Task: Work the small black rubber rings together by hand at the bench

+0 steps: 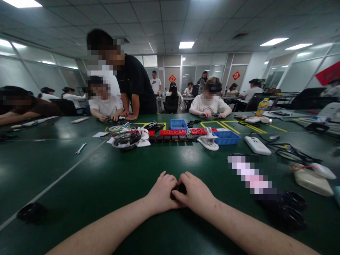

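Note:
Close together over the green table [124, 198], my left hand [162, 191] and my right hand [197, 193] meet around a small dark black part [181, 188]. Fingers of both hands are curled about it, and they cover most of its shape. The right thumb lies across its near side. Part of the left hand's grip is hidden behind the right hand. Black ring-shaped parts [293, 210] lie to the right of my forearm, and another black round part [32, 211] rests far left.
Ahead stand a metal bowl of wires [124, 143], red and black strips [175, 132], a white clip base [208, 140] and blue bins [227, 137]. A wrench [81, 148] lies left. On the right are a white device [257, 145] and cables. People work across the table.

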A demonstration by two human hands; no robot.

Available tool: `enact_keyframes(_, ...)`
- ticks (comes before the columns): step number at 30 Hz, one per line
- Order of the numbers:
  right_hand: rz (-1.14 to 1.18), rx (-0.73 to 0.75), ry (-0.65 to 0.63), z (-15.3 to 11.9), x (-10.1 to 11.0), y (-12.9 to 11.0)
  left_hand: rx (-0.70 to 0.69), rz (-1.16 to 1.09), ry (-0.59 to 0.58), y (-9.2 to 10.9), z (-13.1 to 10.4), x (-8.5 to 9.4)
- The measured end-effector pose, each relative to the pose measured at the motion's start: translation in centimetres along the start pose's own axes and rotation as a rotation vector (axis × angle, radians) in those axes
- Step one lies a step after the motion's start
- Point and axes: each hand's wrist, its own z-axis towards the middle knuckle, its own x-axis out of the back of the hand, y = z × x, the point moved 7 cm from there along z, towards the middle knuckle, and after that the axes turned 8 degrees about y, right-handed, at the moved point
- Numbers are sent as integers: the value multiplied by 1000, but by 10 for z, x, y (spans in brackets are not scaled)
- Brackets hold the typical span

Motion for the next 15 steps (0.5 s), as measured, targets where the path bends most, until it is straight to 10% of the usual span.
enact_keyframes(15,179,287,-186,-3,10,-17,-78,-107,-79,0,3,0)
